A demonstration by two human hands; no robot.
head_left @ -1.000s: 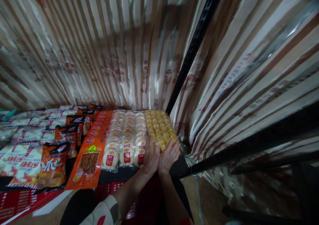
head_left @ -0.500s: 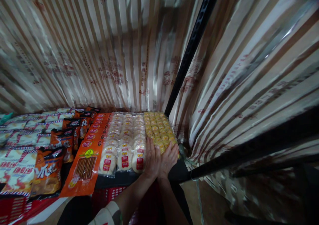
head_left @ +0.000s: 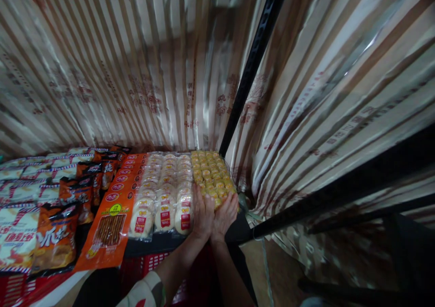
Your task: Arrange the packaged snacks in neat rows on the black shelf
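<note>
My left hand (head_left: pixel 204 216) rests against the near left end of the yellow-wrapped snack packs (head_left: pixel 210 173), its fingers extended. My right hand (head_left: pixel 224 215) lies alongside it on the near right end of the same packs, fingers stretched forward. The two hands touch or nearly touch at the wrists, and they hide the front edge of the yellow packs. Just left of my left hand are clear packs of round white pastries (head_left: pixel 165 207) with red labels, standing in rows.
Further left lie orange packs of brown sticks (head_left: pixel 111 230), orange-black snack bags (head_left: pixel 56 239) and white snack bags (head_left: pixel 16 234). A black shelf post (head_left: pixel 251 66) rises behind, before a striped curtain (head_left: pixel 163 48). Below the shelf is a red basket (head_left: pixel 154 262).
The whole view has shifted slightly, so the goods appear a little further left. Both hands stay at the near end of the yellow packs.
</note>
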